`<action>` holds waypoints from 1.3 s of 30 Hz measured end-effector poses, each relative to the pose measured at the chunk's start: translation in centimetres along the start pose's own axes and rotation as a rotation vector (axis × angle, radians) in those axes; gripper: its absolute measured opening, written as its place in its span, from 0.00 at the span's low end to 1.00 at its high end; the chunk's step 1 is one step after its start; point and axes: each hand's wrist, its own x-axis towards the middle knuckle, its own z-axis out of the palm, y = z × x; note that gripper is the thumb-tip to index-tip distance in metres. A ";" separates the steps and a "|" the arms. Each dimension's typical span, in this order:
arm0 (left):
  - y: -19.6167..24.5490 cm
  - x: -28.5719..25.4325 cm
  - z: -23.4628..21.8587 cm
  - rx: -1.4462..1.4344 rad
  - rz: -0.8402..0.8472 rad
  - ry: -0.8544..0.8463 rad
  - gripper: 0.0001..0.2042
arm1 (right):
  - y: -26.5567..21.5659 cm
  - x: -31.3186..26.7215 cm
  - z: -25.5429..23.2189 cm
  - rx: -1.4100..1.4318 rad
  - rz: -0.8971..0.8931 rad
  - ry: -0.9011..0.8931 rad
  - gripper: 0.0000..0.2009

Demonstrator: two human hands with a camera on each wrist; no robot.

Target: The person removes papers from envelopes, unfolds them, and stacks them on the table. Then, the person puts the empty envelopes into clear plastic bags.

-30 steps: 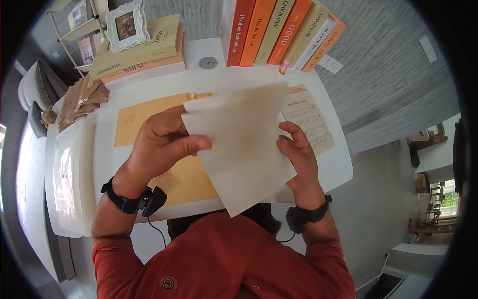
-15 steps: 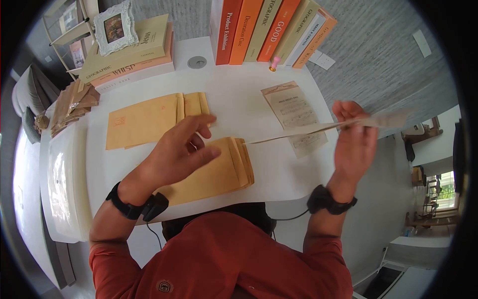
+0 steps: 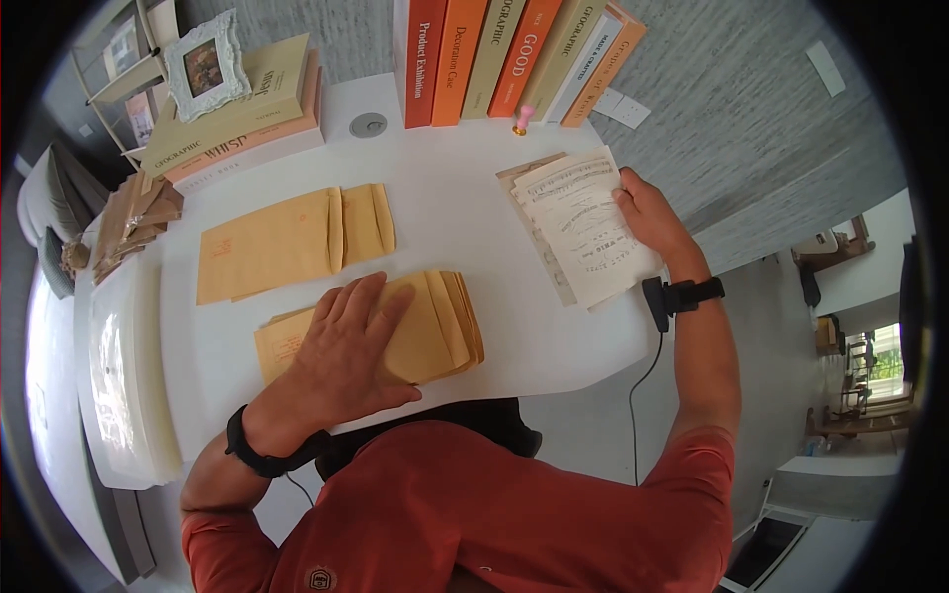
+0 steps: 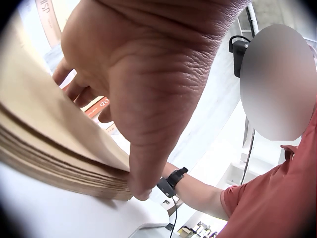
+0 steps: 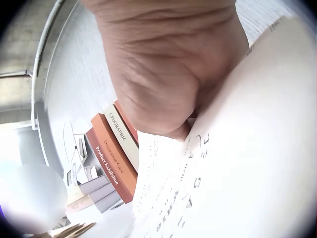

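Observation:
My left hand (image 3: pixel 346 341) rests spread over the near stack of yellow paper envelopes (image 3: pixel 435 321), its thumb toward the table's front edge. In the left wrist view the layered edges of the envelopes (image 4: pixel 64 178) show beside the thumb. My right hand (image 3: pixel 652 215) grips a printed music sheet (image 3: pixel 578 222) by its right edge, thumb on top and the other fingers hidden beneath. That sheet overlaps a browner music sheet (image 3: pixel 544 249), whose left strip shows. In the right wrist view the held sheet (image 5: pixel 247 163) stretches out below the hand.
More yellow envelopes (image 3: pixel 272 242) lie farther back on the white table (image 3: pixel 435 212). Upright books (image 3: pixel 460 64) and a pink-handled stamp (image 3: pixel 523 119) line the back. To the left are stacked books (image 3: pixel 247 138) with a picture frame, brown packets (image 3: pixel 138 212) and a translucent box (image 3: pixel 124 366).
The held sheet swung from in front of my chest to the right, turned print-side up and came down over the other music sheet. My left hand let go and lowered onto the near envelopes.

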 end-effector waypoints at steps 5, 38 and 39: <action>0.3 0.2 -0.5 -0.043 -0.021 0.008 0.55 | 0.4 0.0 1.7 -0.121 -0.026 0.223 0.13; -8.1 1.5 -8.7 0.267 0.080 0.203 0.54 | -15.9 -8.7 6.3 1.510 0.034 0.081 0.04; -8.2 1.5 -8.4 0.293 0.093 0.229 0.53 | -15.4 -8.6 6.6 1.522 0.059 0.064 0.04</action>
